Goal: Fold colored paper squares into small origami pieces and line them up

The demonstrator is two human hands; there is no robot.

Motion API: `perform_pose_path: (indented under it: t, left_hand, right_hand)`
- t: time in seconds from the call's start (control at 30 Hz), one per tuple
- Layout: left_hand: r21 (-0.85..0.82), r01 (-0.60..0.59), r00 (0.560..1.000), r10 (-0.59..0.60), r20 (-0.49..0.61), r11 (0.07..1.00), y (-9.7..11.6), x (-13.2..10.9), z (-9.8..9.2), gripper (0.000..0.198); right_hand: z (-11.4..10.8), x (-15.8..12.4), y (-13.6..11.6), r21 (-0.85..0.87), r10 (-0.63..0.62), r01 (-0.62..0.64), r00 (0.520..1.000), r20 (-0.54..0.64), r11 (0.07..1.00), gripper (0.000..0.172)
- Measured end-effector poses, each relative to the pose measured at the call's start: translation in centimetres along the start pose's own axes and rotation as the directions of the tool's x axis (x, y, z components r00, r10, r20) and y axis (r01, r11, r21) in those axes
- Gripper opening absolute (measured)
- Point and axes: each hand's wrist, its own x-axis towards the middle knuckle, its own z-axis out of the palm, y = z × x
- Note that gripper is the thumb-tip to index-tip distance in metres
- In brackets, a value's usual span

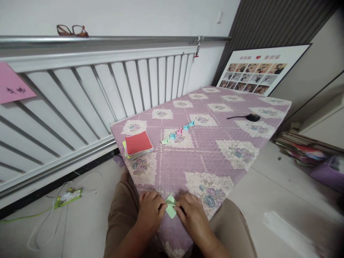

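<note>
At the near corner of the table, between two knees in brown trousers point(120, 211), the left hand point(151, 210) and right hand point(194, 212) meet over a small folded piece of light green paper point(171, 211). The left thumb and fingers are closed on its left edge, the right thumb and fingers on its right edge; the paper is low over the purple floral tablecloth point(180, 163), and whether it touches the cloth I cannot tell. On the floor at the near left lies a green-edged power strip point(68, 198) with white cables.

Farther up the table, at the left, is a stack of coloured paper squares point(139, 143), red on top. Right of it, small folded paper figures point(179, 132) form a slanting row: pale green nearest, then blue, pink and two more blue. Well to the right rests a black object with a thin tail point(253, 117). Beyond the table's left edge runs a white radiator point(141, 80); at the far right a framed photo board point(250, 77) leans back. Brown-framed eyeglasses point(80, 31) sit on the metal pipe point(139, 40) above the radiator.
</note>
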Motion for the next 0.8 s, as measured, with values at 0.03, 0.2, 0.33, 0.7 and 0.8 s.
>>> perform_pose_path:
  t: [0.03, 0.2, 0.33, 0.7, 0.8]
  left_hand:
    - [0.008, 0.011, 1.0, -0.011, 0.004, 1.0, 0.0, 0.1, 0.0, 0.011]
    - [0.055, 0.044, 0.999, -0.046, 0.029, 0.998, 0.0, 0.5, -0.1, 0.013]
    - [0.093, 0.05, 0.998, -0.053, 0.036, 0.994, 0.4, 0.8, -0.5, 0.016]
    - [0.263, 0.047, 0.996, -0.067, 0.064, 0.964, 0.8, 1.3, -0.4, 0.014]
    - [0.25, 0.055, 0.996, -0.071, 0.056, 0.967, 0.6, 1.3, -0.4, 0.014]
  right_hand:
    - [0.0, 0.0, -0.1, -0.009, 0.011, -0.011, 1.0, -0.005, 1.0, 0.008]
    - [-0.1, 0.1, -0.4, -0.04, 0.051, -0.052, 0.998, -0.034, 0.998, 0.014]
    - [0.0, 0.3, -0.6, -0.086, 0.092, -0.099, 0.993, -0.074, 0.991, 0.017]
    - [0.4, 0.7, -0.8, -0.123, 0.139, -0.152, 0.984, -0.107, 0.981, 0.02]
    - [0.5, 0.7, -0.8, -0.117, 0.142, -0.156, 0.982, -0.122, 0.981, 0.017]
